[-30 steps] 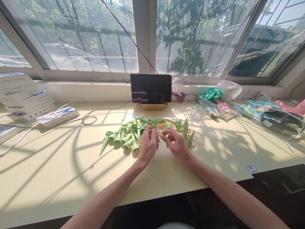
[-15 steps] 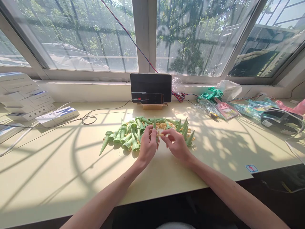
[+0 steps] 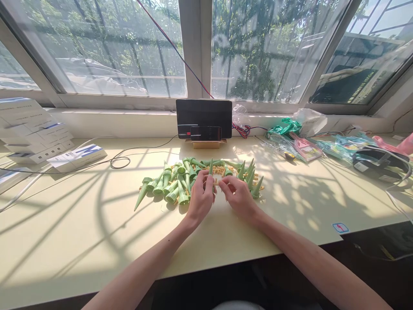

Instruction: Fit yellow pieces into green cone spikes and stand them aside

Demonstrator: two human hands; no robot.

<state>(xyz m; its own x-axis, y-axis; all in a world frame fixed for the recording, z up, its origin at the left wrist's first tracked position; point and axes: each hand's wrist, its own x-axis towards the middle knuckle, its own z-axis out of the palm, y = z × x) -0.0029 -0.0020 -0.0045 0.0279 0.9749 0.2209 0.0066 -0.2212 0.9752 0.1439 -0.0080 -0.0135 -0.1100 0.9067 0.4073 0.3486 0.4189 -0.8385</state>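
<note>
My left hand (image 3: 201, 193) is closed round a green plastic spike (image 3: 211, 167), a cone held with its tip up. My right hand (image 3: 238, 192) pinches a small tan piece (image 3: 217, 182) against the side of that spike; whether it is fitted in or only touching I cannot tell. Left of my hands lies a heap of green spikes (image 3: 174, 189) with flared, hollow ends. On the right, several more green spikes (image 3: 250, 174) stand upright or lean. Small tan pieces (image 3: 218, 170) are scattered behind my hands, partly hidden by them.
A black tablet (image 3: 204, 114) with a phone (image 3: 206, 133) before it stands at the back. White boxes (image 3: 35, 125) are stacked at left, and a black cable (image 3: 120, 162) runs across the table (image 3: 135, 254). Plastic bags (image 3: 287, 133) and a yellow-black tool (image 3: 289, 156) lie at right.
The held spike has shifted very slightly to the right. Both hands keep nearly the same place and grip.
</note>
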